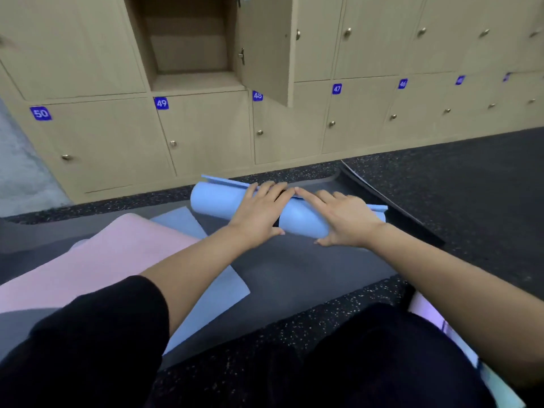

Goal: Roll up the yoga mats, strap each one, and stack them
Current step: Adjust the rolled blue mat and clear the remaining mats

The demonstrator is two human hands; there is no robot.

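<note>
Here I see the blue roll (212,201) lying crosswise near the far edge of the grey mat (294,275), with its loose flap standing up along the far side. The left hand (259,213) and right hand (344,219) both press flat on it. Their fingers lie straight over the top and their thumbs are on the near side, so neither hand clasps it. A dark band (275,222) shows between the hands, and I cannot tell what it is. A pink mat (103,260) and a flat blue mat (212,295) overlap the grey mat's left edge.
</note>
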